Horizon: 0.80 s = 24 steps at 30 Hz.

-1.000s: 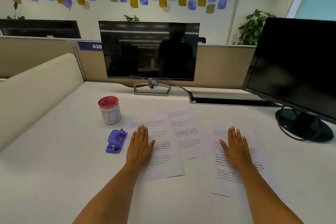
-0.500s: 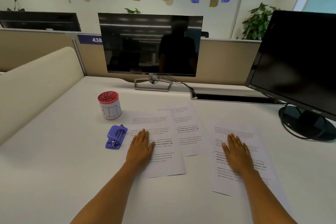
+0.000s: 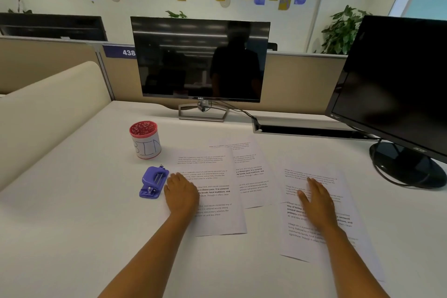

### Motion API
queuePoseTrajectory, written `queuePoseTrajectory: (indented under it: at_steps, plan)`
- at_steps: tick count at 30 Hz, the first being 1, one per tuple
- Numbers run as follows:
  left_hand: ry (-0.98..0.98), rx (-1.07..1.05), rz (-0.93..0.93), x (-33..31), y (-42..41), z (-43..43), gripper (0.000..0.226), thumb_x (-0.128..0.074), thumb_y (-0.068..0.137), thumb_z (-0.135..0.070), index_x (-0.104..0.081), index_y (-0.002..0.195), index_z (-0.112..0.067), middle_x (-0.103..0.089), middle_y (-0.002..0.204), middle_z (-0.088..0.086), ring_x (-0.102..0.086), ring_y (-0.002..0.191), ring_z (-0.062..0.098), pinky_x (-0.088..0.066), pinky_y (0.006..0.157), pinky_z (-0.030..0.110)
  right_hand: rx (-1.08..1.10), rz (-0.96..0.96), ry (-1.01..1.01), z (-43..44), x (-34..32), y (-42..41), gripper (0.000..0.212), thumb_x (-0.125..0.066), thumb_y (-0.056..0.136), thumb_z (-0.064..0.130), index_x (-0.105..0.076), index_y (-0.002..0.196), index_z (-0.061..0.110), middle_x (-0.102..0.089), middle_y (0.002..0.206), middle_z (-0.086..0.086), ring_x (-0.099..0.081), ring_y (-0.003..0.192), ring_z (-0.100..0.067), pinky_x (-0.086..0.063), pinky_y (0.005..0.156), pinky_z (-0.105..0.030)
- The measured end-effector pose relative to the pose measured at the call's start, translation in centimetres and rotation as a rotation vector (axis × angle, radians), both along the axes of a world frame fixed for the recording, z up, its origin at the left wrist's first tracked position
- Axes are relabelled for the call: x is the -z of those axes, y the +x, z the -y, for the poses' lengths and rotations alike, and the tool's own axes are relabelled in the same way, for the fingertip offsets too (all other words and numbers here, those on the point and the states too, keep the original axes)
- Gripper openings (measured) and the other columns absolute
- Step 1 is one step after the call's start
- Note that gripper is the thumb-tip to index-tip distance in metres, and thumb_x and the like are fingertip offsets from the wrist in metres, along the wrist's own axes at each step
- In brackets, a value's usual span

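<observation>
Partition tag point(image 3: 118, 52) reads 438, monitor point(image 3: 200, 60) DELL, cup point(image 3: 145, 143) seemingly BIN, right sheet point(image 3: 302, 244) "Village life".

Punch point(image 3: 154, 182) left of sheets point(image 3: 212, 169), cup point(image 3: 145, 140) behind punch, monitor point(image 3: 200, 60) behind sheets

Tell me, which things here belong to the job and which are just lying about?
In hand: left sheet under left hand, right sheet under right hand; perhaps middle sheet, purple punch.
Lying about: red cup, centre monitor, right monitor.

three printed sheets point(image 3: 217, 220) at 6 o'clock; two hands, left hand point(image 3: 181, 195) and right hand point(image 3: 319, 203); one purple punch point(image 3: 153, 182) and one red cup point(image 3: 145, 140) at 9 o'clock; two desk monitors point(image 3: 200, 60) at 12 and 3 o'clock.
</observation>
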<state>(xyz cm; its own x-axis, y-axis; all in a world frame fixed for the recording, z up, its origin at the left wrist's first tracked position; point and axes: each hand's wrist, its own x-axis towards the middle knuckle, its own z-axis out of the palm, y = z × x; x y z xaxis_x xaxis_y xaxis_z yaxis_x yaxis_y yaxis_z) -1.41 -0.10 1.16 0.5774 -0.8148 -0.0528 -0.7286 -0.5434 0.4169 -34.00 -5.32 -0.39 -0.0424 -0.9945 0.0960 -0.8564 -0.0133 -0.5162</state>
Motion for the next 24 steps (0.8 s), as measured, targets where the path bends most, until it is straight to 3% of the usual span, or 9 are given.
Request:
queuePoseTrajectory:
  at_steps: [4,8,16,24]
  plan:
    - [0.054,-0.045,-0.046,-0.2,-0.1,0.1,0.065,-0.037,0.096,-0.034,-0.013,0.145,0.002,-0.02,0.154,0.018,-0.023,0.142,0.032,-0.023,0.117,0.04,0.135,0.129,-0.058,-0.1,-0.9,-0.2,0.048,-0.051,0.093,0.022,-0.041,0.138,0.006,-0.041,0.145,-0.016,-0.034,0.135,-0.033,-0.028,0.111,-0.045]
    - [0.09,-0.05,-0.029,-0.4,-0.2,0.2,0.07,-0.039,0.096,-0.037,-0.01,0.145,0.003,-0.019,0.154,0.019,-0.023,0.142,0.032,-0.025,0.116,0.04,0.22,0.045,0.027,0.1,-1.5,-1.4,0.053,-0.051,0.093,0.028,-0.038,0.14,0.007,-0.036,0.148,-0.016,-0.031,0.136,-0.034,-0.027,0.111,-0.047]
    - [0.142,-0.041,0.053,-1.4,-0.1,0.5,0.069,-0.043,0.094,-0.038,-0.018,0.141,0.006,-0.03,0.147,0.02,-0.032,0.136,0.032,-0.033,0.112,0.037,0.331,-0.136,0.263,-0.2,-1.9,-3.3,0.073,-0.051,0.088,0.047,-0.023,0.145,0.011,-0.016,0.154,-0.017,-0.013,0.141,-0.035,-0.016,0.114,-0.046]
    - [0.151,-0.053,0.067,-1.7,0.3,0.7,0.063,-0.048,0.092,-0.039,-0.032,0.134,0.005,-0.04,0.139,0.019,-0.041,0.128,0.029,-0.041,0.103,0.034,0.476,-0.12,0.254,-0.7,-2.8,-3.2,0.085,-0.064,0.076,0.053,-0.036,0.134,-0.002,-0.036,0.14,-0.025,-0.034,0.128,-0.039,-0.034,0.102,-0.047]
